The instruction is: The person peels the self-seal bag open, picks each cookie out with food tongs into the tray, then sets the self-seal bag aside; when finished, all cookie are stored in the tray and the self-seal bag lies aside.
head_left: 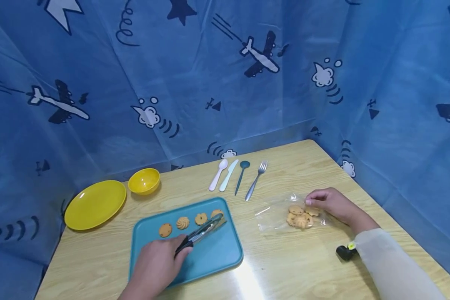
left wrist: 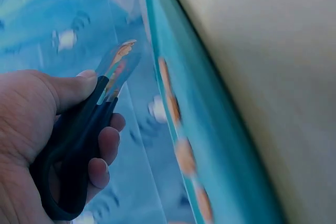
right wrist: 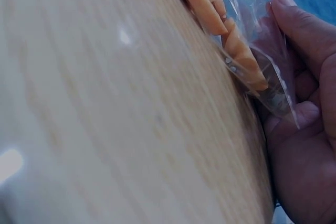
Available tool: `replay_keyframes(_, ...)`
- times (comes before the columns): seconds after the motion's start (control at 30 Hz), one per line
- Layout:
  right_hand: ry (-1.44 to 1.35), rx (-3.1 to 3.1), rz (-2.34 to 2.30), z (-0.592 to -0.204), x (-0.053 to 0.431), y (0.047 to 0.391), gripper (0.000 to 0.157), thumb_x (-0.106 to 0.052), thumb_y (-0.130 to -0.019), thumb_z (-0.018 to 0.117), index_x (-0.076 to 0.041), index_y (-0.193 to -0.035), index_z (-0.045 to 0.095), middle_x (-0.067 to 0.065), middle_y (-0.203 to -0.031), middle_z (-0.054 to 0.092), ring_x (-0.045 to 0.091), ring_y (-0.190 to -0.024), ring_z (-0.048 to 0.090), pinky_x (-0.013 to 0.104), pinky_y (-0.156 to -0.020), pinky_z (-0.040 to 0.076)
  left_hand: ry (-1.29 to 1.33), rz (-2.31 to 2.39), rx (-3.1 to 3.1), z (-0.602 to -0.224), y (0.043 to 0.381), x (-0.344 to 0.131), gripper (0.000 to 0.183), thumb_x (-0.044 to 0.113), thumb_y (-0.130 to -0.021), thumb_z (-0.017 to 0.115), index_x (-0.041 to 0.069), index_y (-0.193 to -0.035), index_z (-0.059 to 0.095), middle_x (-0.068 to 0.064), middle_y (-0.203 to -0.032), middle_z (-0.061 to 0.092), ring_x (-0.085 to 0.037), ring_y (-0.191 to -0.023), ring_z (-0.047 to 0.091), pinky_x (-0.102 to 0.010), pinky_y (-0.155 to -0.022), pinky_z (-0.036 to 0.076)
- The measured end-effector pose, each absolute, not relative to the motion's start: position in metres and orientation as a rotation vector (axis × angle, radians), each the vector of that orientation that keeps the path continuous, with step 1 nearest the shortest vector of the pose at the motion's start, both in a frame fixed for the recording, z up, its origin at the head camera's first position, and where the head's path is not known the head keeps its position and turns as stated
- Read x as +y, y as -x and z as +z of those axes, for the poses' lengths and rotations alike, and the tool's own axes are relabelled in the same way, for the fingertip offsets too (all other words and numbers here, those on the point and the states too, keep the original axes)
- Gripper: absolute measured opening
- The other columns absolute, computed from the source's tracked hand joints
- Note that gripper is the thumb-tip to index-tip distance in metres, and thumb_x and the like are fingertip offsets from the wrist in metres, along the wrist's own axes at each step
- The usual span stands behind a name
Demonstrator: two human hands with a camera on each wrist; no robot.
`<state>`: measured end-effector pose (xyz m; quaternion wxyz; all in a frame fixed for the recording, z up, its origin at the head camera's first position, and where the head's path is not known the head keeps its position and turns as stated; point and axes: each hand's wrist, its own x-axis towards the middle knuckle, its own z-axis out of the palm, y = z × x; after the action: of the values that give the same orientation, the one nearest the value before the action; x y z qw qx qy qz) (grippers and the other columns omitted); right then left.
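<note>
My left hand [head_left: 158, 260] grips black-handled tongs [left wrist: 71, 145] with shiny metal ends, held over a teal tray [head_left: 210, 264]. Several cookies [head_left: 182, 223] lie in a row along the tray's far side. In the head view the tongs' tips overlap the rightmost cookie [head_left: 216, 213]. At the right, my right hand [head_left: 333, 204] pinches the edge of a clear plastic bag [head_left: 271, 214] lying on the table. Inside the bag sits a pile of cookies [head_left: 299, 217], also seen close up in the right wrist view, where thumb and fingers hold the plastic.
A yellow plate [head_left: 95, 205] and a yellow bowl [head_left: 144, 181] stand at the back left. Behind the tray lie a pink spoon [head_left: 219, 174], a pale green knife [head_left: 228, 176], a dark spoon [head_left: 242, 177] and a metal fork [head_left: 256, 180]. Blue curtain surrounds the wooden table [head_left: 285, 266].
</note>
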<state>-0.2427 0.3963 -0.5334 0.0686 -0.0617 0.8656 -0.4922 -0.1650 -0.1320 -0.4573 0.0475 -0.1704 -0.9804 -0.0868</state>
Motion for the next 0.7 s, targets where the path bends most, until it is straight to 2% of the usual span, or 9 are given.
replay_keyframes(0.13,0.178,2.602,-1.488,-0.537,0.396,0.246,0.027,-0.033,-0.094,0.075,-0.011,-0.108,0.079,0.005,-0.109,0.074,0.011,-0.099,0.066,0.023,-0.089,0.05,0.685,-0.291,-2.918,-0.46,0.185,-0.089,0.034,0.046,-0.094,0.072,0.022,-0.116,0.078,0.0,-0.082,0.075,-0.015,-0.061,0.061,-0.033,-0.051,0.042)
replay_keyframes(0.23,0.186,2.596,-1.492,-0.537,0.396,0.246,0.026,-0.032,-0.094,0.075,-0.01,-0.107,0.079,0.006,-0.11,0.074,0.012,-0.099,0.066,0.023,-0.089,0.051,0.766,-0.34,-2.929,-0.466,0.199,-0.06,0.032,0.047,-0.095,0.069,0.023,-0.114,0.077,0.002,-0.075,0.07,-0.013,-0.057,0.052,-0.03,-0.049,0.033)
replay_keyframes(0.4,0.191,2.593,-1.499,-0.536,0.396,0.246,0.026,-0.031,-0.094,0.075,-0.009,-0.107,0.079,0.007,-0.111,0.075,0.011,-0.1,0.067,0.023,-0.09,0.051,0.828,-0.397,-3.003,-0.475,0.214,-0.018,0.039,0.052,-0.098,0.064,0.02,-0.118,0.075,0.001,-0.078,0.069,-0.015,-0.063,0.057,-0.03,-0.051,0.036)
replay_keyframes(0.57,0.197,2.586,-1.515,-0.534,0.395,0.245,0.025,-0.027,-0.094,0.075,-0.006,-0.108,0.078,0.009,-0.111,0.074,0.009,-0.1,0.067,0.023,-0.091,0.051,0.861,-0.483,-3.036,-0.484,0.22,0.011,0.039,0.053,-0.098,0.063,0.019,-0.114,0.075,0.004,-0.073,0.065,-0.012,-0.06,0.052,-0.03,-0.051,0.037)
replay_keyframes(0.7,0.187,2.571,-1.53,-0.534,0.396,0.245,0.025,-0.026,-0.094,0.075,-0.005,-0.108,0.078,0.012,-0.112,0.074,0.01,-0.1,0.067,0.024,-0.09,0.052,0.855,-0.578,-3.044,-0.488,0.221,0.027,0.047,0.054,-0.098,0.062,0.017,-0.126,0.073,0.0,-0.084,0.072,-0.011,-0.061,0.053,-0.028,-0.05,0.037)
